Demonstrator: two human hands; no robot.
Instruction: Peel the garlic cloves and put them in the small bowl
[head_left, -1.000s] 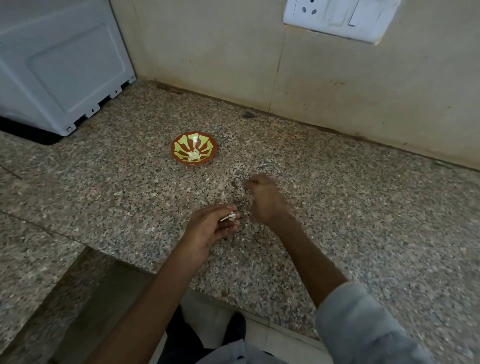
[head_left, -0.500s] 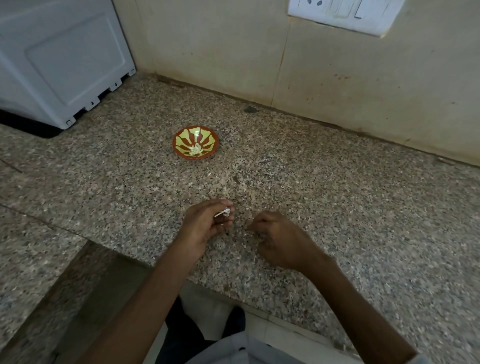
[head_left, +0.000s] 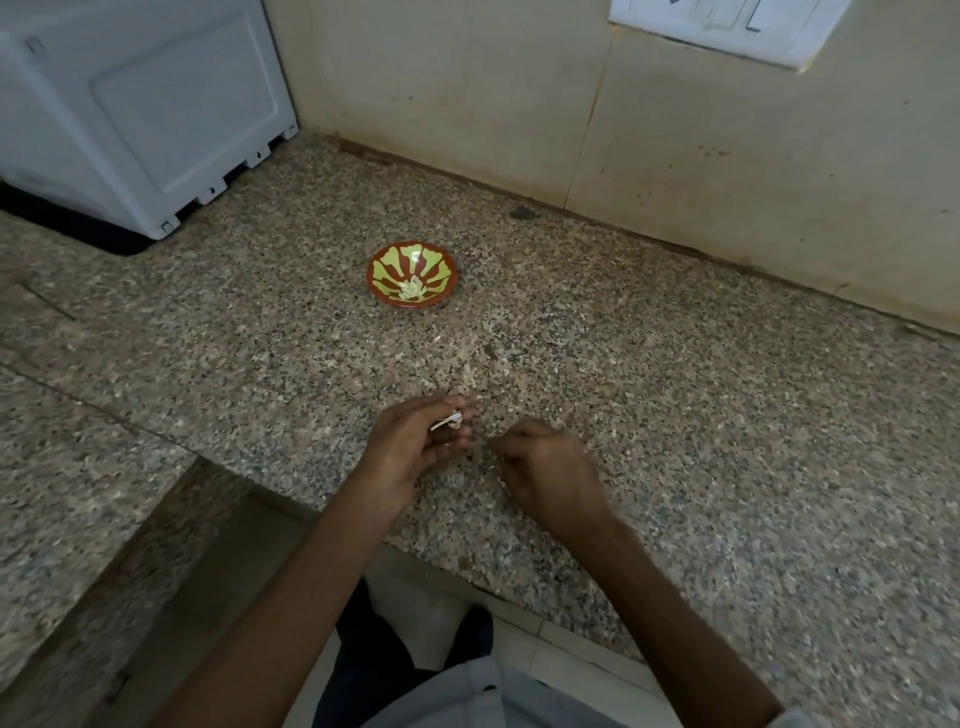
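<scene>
A small red bowl (head_left: 412, 259) with a yellow-green pattern stands on the speckled granite counter and holds several pale peeled garlic cloves (head_left: 412, 289). My left hand (head_left: 410, 447) hovers near the counter's front edge and pinches a garlic clove (head_left: 450, 422) with whitish skin between thumb and fingertips. My right hand (head_left: 545, 470) is just to its right, fingers curled, fingertips pointing at the clove; whether it holds a bit of skin is not visible.
A white appliance (head_left: 140, 104) stands at the back left. A tiled wall (head_left: 519, 104) with a switch plate (head_left: 727, 26) runs along the back. Bits of garlic skin (head_left: 470, 371) lie on the counter between bowl and hands. The counter's front edge (head_left: 311, 512) is under my wrists.
My right hand has drawn back from farther out on the counter to beside my left hand. The left hand keeps its hold on the clove.
</scene>
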